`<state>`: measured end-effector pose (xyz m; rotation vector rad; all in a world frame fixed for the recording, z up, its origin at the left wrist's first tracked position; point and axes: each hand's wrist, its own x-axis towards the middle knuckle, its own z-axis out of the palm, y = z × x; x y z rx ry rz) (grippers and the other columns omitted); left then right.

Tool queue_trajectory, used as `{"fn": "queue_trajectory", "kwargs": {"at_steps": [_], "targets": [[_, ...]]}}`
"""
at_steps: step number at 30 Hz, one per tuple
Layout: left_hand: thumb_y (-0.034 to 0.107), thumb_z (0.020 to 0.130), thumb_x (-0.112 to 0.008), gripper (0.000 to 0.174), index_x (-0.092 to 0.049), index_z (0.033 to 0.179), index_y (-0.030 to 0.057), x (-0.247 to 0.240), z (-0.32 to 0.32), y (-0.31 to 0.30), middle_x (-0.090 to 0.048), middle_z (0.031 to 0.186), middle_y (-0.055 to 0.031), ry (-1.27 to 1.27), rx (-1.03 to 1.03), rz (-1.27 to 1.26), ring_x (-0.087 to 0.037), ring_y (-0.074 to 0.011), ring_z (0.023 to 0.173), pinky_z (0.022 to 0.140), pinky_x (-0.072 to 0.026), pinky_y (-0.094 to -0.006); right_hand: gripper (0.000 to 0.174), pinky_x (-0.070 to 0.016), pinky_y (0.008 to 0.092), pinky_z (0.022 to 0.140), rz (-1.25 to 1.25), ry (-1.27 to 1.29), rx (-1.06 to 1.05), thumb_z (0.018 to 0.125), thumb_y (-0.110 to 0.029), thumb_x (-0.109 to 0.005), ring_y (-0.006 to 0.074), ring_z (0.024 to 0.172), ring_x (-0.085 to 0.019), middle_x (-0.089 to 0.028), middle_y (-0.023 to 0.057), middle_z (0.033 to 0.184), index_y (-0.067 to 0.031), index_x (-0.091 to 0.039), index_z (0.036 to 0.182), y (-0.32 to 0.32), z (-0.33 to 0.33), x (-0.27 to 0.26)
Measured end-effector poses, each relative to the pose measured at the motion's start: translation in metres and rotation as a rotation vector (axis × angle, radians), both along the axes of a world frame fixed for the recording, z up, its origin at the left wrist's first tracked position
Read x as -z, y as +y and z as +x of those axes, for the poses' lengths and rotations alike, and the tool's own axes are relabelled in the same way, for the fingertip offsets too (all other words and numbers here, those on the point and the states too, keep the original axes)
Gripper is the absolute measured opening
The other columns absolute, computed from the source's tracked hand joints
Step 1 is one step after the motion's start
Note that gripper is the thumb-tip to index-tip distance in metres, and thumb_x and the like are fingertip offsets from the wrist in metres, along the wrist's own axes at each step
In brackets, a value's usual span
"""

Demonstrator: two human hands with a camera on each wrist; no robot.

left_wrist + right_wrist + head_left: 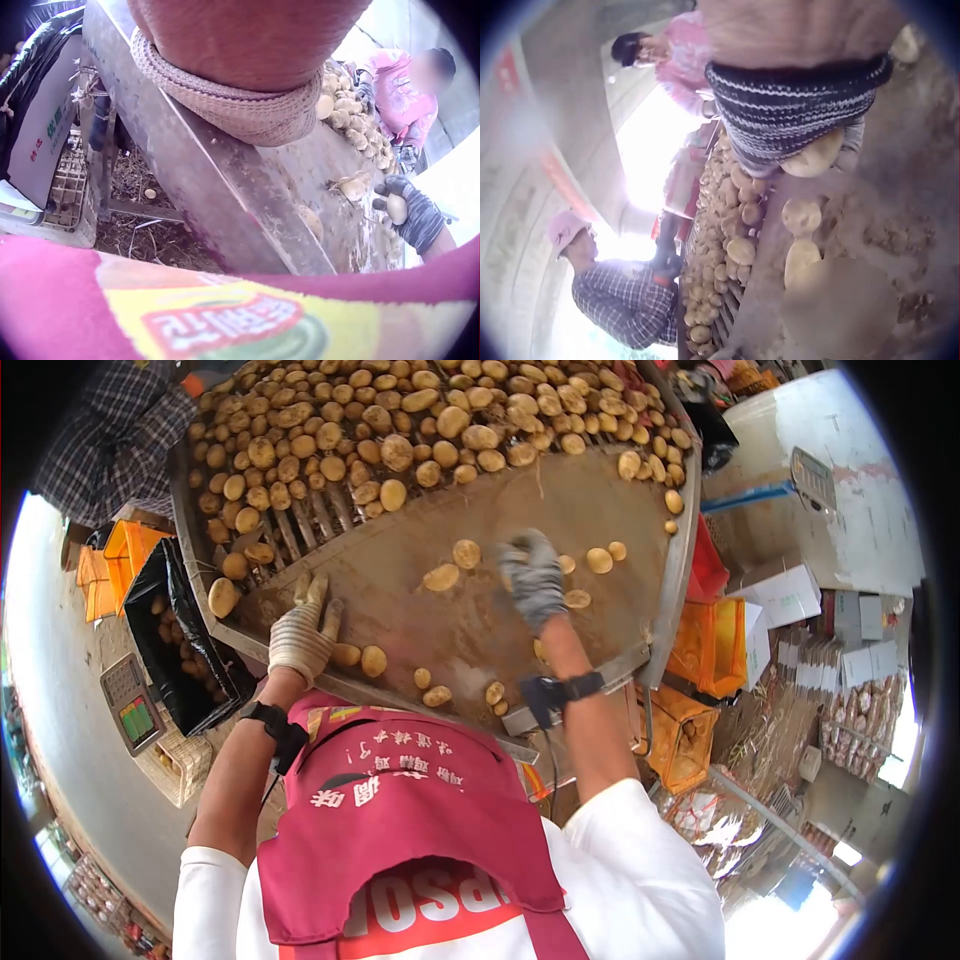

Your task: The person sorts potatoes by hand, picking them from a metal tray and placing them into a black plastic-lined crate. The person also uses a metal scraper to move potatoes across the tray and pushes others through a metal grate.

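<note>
My right hand [535, 572], in a grey striped glove, is over the middle of the metal sorting table [400, 630], blurred in the head view. It grips a potato [397, 209], whose pale side also shows under the glove in the right wrist view. On the left, my left hand [302, 640] in a cream knitted glove rests at the table's near edge with its fingers spread and straight. Beside it lie two loose potatoes [373, 661]. Ahead of the right hand's left side are two more potatoes [440, 577], with several small ones to its right.
A large heap of potatoes [395, 452] covers the far side, partly over slatted bars [303, 525]. A black-lined box [150, 645] with potatoes stands left, orange crates [705, 650] right. Two people, one in a pink top [405, 97], another in a checked shirt [622, 300], stand by the heap.
</note>
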<state>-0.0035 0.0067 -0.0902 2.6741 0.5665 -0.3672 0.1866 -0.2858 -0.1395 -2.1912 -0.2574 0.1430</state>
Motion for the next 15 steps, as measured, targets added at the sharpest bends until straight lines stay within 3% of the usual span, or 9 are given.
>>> {"fn": "queue_trajectory", "kwargs": {"at_steps": [1,3,5,9,11,14,15], "targets": [[0.036,0.101,-0.05,0.053,-0.043,0.147,0.01,0.006,-0.002,0.001,-0.052,0.143,-0.0239,-0.077,0.003,0.013,-0.065,-0.0404,0.108,0.092,-0.0518,-0.0477,0.029,-0.0524,0.0425,0.089,-0.044,-0.157,-0.113,0.087,-0.023,-0.07,0.031,0.103,-0.063,-0.067,0.0176,0.108,-0.0059,-0.066,0.11,0.014,-0.007,-0.003],[0.036,0.101,-0.051,0.053,-0.044,0.147,0.0102,0.011,-0.003,0.0,-0.051,0.144,-0.0232,-0.096,0.015,0.039,-0.064,-0.0397,0.111,0.094,-0.0512,-0.0472,0.038,-0.051,0.0469,0.098,-0.292,-0.202,-0.309,0.082,-0.021,-0.071,0.0384,0.118,-0.057,-0.061,0.0196,0.126,-0.009,-0.066,0.118,0.049,-0.022,-0.014],[0.035,0.101,-0.05,0.053,-0.044,0.147,0.0108,0.013,-0.004,0.001,-0.046,0.149,-0.0217,-0.119,0.015,0.087,-0.062,-0.0388,0.116,0.096,-0.0506,-0.046,0.043,-0.0505,0.0468,0.102,-0.383,-0.142,-0.343,0.081,-0.021,-0.072,0.0404,0.122,-0.054,-0.056,0.0186,0.135,-0.0102,-0.064,0.122,0.07,-0.056,-0.028],[0.033,0.101,-0.05,0.052,-0.043,0.148,0.0102,0.002,-0.001,-0.003,-0.046,0.148,-0.0225,-0.066,-0.009,0.031,-0.061,-0.0393,0.116,0.097,-0.0502,-0.0462,0.049,-0.0504,0.0463,0.102,-0.397,-0.109,-0.458,0.078,-0.019,-0.073,0.0412,0.124,-0.053,-0.053,0.0182,0.14,-0.0107,-0.063,0.125,0.052,-0.108,-0.022],[0.031,0.102,-0.051,0.05,-0.045,0.146,0.01,0.008,-0.002,-0.004,-0.05,0.145,-0.023,-0.119,-0.019,0.05,-0.059,-0.0404,0.118,0.098,-0.0483,-0.0463,0.052,-0.0509,0.0442,0.102,-0.517,-0.2,-0.65,0.078,-0.018,-0.072,0.0418,0.126,-0.051,-0.05,0.0194,0.142,-0.0105,-0.061,0.129,0.023,-0.123,-0.025],[0.03,0.102,-0.052,0.048,-0.047,0.145,0.0099,0.005,-0.002,-0.004,-0.052,0.142,-0.0236,-0.144,-0.031,0.043,-0.056,-0.041,0.122,0.101,-0.0461,-0.0461,0.053,-0.0512,0.0436,0.101,-0.305,-0.167,-0.546,0.079,-0.016,-0.07,0.0421,0.125,-0.052,-0.051,0.0209,0.14,-0.0107,-0.06,0.13,-0.025,-0.132,-0.03],[0.03,0.102,-0.052,0.049,-0.047,0.145,0.01,0.004,-0.002,-0.005,-0.052,0.143,-0.0236,-0.125,-0.034,0.017,-0.055,-0.0406,0.124,0.102,-0.0457,-0.0457,0.052,-0.0511,0.0441,0.101,-0.339,-0.162,-0.46,0.08,-0.016,-0.069,0.0422,0.124,-0.053,-0.052,0.0214,0.138,-0.0107,-0.06,0.131,-0.04,-0.13,-0.047]]}}
